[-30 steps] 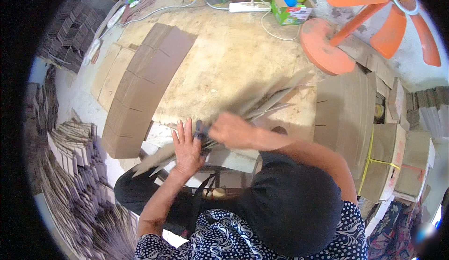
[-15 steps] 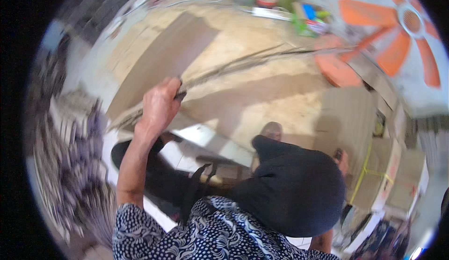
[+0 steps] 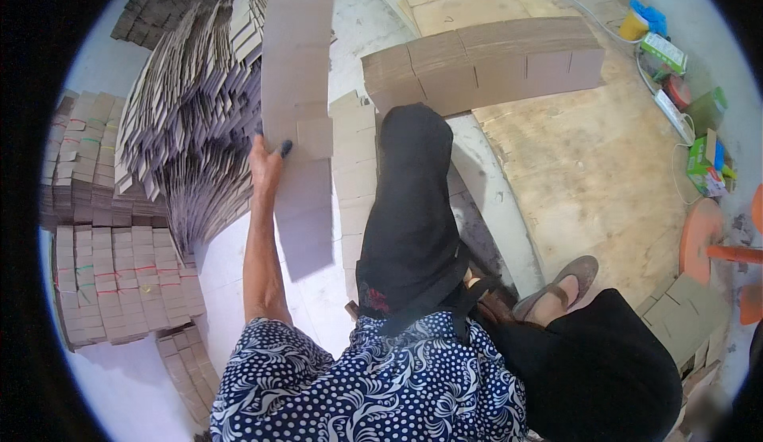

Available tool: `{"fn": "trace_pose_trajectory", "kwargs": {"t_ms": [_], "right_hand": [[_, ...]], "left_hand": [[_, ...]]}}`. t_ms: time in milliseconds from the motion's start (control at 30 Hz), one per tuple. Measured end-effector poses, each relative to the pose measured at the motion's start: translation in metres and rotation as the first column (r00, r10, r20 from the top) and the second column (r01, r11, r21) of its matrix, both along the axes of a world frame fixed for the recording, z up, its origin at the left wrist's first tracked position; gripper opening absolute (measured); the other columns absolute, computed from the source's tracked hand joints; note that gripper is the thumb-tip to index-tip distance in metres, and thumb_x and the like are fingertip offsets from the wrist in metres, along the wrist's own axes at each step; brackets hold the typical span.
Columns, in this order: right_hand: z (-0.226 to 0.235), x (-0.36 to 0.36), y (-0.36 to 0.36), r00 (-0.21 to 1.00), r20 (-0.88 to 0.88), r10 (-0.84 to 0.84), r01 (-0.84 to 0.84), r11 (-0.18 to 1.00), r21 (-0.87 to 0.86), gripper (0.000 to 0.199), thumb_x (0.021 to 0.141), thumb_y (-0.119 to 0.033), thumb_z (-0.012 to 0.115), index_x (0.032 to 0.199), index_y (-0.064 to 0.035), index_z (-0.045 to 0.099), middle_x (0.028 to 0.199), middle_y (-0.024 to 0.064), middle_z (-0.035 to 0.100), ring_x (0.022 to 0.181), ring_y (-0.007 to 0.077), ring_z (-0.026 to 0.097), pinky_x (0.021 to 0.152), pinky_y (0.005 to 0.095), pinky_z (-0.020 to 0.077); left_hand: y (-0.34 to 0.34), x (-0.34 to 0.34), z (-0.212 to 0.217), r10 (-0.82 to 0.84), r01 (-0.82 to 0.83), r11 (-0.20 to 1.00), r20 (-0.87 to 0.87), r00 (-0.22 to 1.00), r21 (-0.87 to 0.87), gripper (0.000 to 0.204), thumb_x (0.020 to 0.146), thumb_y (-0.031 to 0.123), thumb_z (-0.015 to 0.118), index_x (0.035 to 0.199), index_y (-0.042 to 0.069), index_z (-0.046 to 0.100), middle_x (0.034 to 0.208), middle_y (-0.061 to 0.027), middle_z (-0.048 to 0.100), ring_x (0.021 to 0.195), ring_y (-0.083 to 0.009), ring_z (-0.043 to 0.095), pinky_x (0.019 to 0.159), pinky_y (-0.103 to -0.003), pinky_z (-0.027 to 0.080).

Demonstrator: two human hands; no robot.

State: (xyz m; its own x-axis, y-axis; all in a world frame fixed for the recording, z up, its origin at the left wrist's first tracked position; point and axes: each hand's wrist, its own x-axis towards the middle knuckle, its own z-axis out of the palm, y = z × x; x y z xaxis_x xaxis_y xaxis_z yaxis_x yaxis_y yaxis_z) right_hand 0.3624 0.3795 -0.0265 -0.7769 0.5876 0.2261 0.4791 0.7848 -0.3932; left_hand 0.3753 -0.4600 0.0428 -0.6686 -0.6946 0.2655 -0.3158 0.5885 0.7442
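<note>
Gripping cardboard strip [image 3: 297,52] at far left, clamped by near end in left hand [image 3: 267,164]; cannot see right hand.
Likely partway: probably done with fanned cardboard heap [image 3: 195,96] at left, probably yet to handle slotted cardboard stack [image 3: 502,76] on plywood board [image 3: 588,180]. Can see blue item [image 3: 719,156] in green carton [image 3: 702,175] at right.

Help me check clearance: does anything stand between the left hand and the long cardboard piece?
Nothing visible does: the left hand holds the cardboard piece by its left edge. Piled cardboard lies to its left.
</note>
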Motion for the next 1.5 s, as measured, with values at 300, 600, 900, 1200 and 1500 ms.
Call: {"fn": "trace_pose_trajectory", "kwargs": {"t_ms": [300, 600, 900, 1200, 1500], "right_hand": [[0.007, 0.007, 0.01, 0.949, -0.174, -0.262, 0.203, 0.933, -0.296, 0.04, 0.084, -0.018, 0.058, 0.119, -0.0008, 0.052, 0.122, 0.0149, 0.053, 0.108, 0.0279, 0.051, 0.094, 0.0389, 0.0393], [0.022, -0.08, -0.061, 0.873, -0.307, -0.38, -0.194, 0.308, -0.932, 0.038, 0.093, -0.018, 0.052, 0.126, -0.0002, 0.047, 0.121, 0.0116, 0.053, 0.107, 0.0215, 0.051, 0.094, 0.0317, 0.0402], [0.073, -0.288, -0.176, 0.736, -0.506, 0.45, -0.676, 0.44, -0.591, 0.062, 0.085, 0.012, 0.05, 0.142, 0.0021, 0.026, 0.137, 0.015, 0.041, 0.119, 0.0188, 0.043, 0.102, 0.0295, 0.0337], [0.084, -0.366, -0.243, 0.645, -0.386, 0.659, -0.763, 0.533, -0.365, 0.071, 0.078, 0.008, 0.052, 0.142, -0.006, 0.024, 0.093, 0.0228, 0.061, 0.073, 0.0373, 0.062, 0.064, 0.0378, 0.0492], [0.08, -0.379, -0.278, 0.455, -0.369, 0.811, -0.889, 0.436, -0.137, 0.087, 0.062, 0.012, 0.054, 0.142, -0.0078, 0.026, 0.088, 0.02, 0.058, 0.073, 0.0376, 0.059, 0.063, 0.0413, 0.0484]], "left_hand": [[-0.038, -0.062, -0.109, 0.076, 0.029, 0.987, 0.623, 0.779, -0.156, 0.06, 0.071, 0.02, 0.073, 0.119, -0.008, 0.05, 0.106, -0.0279, 0.061, 0.103, -0.0378, 0.058, 0.09, -0.041, 0.044], [0.215, -0.359, -0.027, -0.649, 0.675, 0.731, 0.204, 0.733, -0.103, 0.034, 0.074, 0.011, 0.067, 0.105, 0.002, 0.059, 0.102, -0.0178, 0.063, 0.097, -0.0328, 0.06, 0.087, -0.04, 0.046], [0.324, -0.458, -0.065, -0.614, 0.482, 0.417, 0.153, 0.774, -0.771, 0.028, 0.068, 0.012, 0.07, 0.09, 0.003, 0.055, 0.099, -0.0159, 0.054, 0.096, -0.0347, 0.052, 0.077, -0.043, 0.046], [0.298, -0.477, -0.04, -0.62, 0.805, 0.502, 0.517, 0.591, -0.317, 0.017, 0.071, 0.009, 0.065, 0.083, 0.004, 0.054, 0.084, -0.0168, 0.059, 0.085, -0.0373, 0.057, 0.072, -0.047, 0.046], [0.324, -0.459, -0.043, -0.707, 0.94, 0.323, 0.631, 0.319, -0.113, 0.014, 0.075, 0.012, 0.058, 0.087, 0.003, 0.058, 0.083, -0.0195, 0.063, 0.083, -0.0391, 0.06, 0.072, -0.047, 0.048]]}}
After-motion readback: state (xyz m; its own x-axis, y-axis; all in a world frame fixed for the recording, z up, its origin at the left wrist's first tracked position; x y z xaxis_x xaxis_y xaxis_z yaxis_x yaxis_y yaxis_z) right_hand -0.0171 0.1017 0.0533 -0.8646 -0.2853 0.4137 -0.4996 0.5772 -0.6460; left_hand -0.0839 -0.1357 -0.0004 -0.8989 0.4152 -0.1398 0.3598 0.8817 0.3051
